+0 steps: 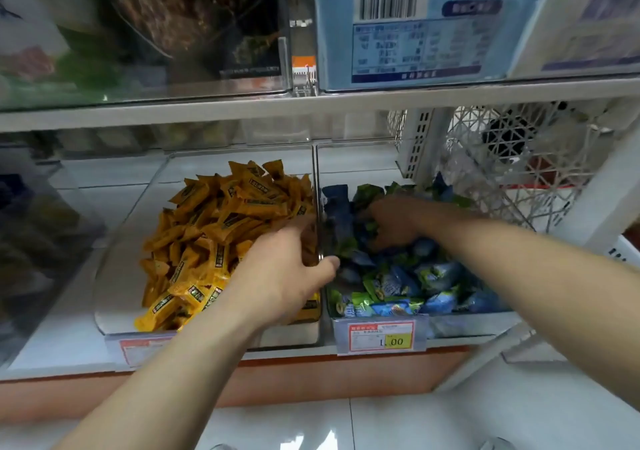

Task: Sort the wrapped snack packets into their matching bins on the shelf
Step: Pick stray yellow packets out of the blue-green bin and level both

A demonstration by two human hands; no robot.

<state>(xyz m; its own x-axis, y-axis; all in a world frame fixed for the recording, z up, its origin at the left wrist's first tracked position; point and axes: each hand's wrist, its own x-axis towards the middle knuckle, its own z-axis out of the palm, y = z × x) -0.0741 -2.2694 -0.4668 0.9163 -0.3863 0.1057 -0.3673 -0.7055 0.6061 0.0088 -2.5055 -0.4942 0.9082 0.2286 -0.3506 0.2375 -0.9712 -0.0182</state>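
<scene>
left bin [116,276] | right bin [460,326] touching beside it | price tag [381,336] on right bin's front | wire basket [512,159] behind-right

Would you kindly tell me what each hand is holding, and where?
The left hand grips the clear divider by its top edge; whether the right hand holds any blue-green packets cannot be told.

Orange packets [221,228] (flat, oblong, dark-labelled) lie heaped in the left clear bin [114,290], piled higher toward the back. Blue and green packets [408,283], crinkly and pillow-shaped, fill the right clear bin [356,162]. The two bins stand side by side on the shelf [45,342], their walls touching.
</scene>
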